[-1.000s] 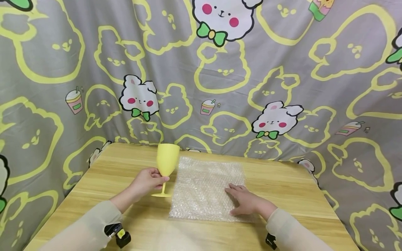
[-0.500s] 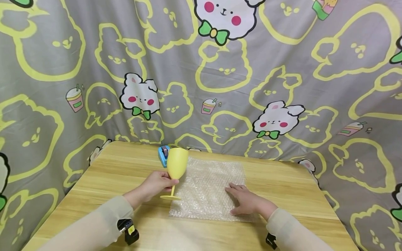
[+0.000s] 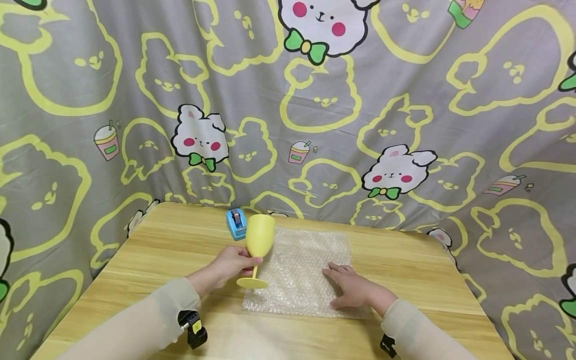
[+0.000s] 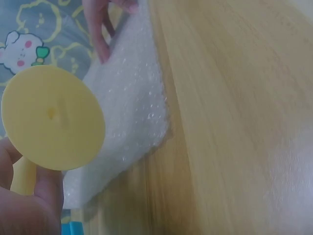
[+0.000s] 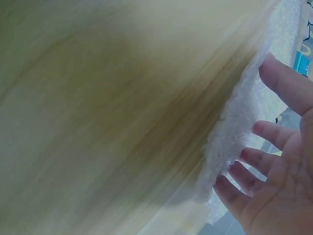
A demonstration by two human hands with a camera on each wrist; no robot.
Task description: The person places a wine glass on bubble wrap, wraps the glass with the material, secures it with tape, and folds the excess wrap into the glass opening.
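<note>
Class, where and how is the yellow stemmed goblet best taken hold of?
Pinch the yellow goblet at the top of its slim stem, probably from the left, where the left hand holds it. The stem is narrow between the wide bowl and flat round base; on the other side, the right hand rests on the clear bubble wrap.

wood-grain table (image 3: 418, 270), two things on it
from here i see a clear bubble-wrap sheet (image 3: 299, 280) spread across the middle, and a blue tape dispenser (image 3: 236, 224) near the far edge, left of centre.
</note>
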